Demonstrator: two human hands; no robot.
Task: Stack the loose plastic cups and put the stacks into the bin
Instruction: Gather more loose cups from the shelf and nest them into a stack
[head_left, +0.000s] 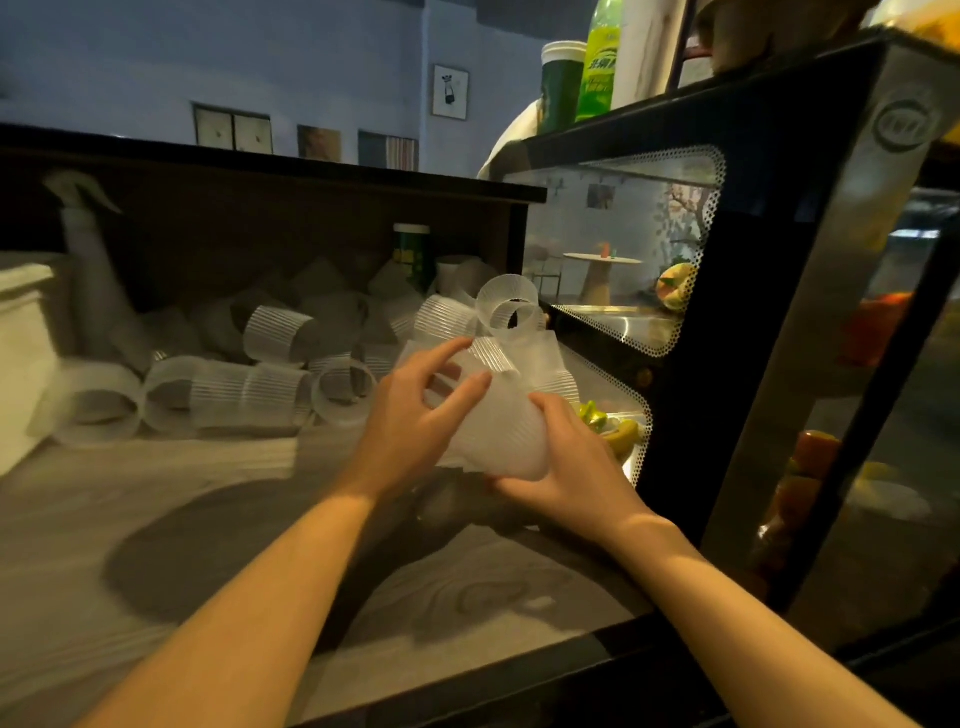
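Note:
A short stack of ribbed translucent plastic cups (498, 431) is held above the counter between both hands. My right hand (566, 457) grips its lower end from the right. My left hand (415, 410) curls its fingers over the stack's upper left side, near the open rim. Many loose cups (275, 332) lie tumbled on their sides along the back of the counter, some nested in pairs (244, 395). One cup (506, 306) stands out just behind the held stack, its mouth facing me.
A white bin (21, 353) stands at the left edge. A spray bottle (88, 249) and a green canister (413, 254) stand against the dark back panel. A glass display case (675, 291) with food walls off the right side. The wood-grain counter (156, 519) runs in front.

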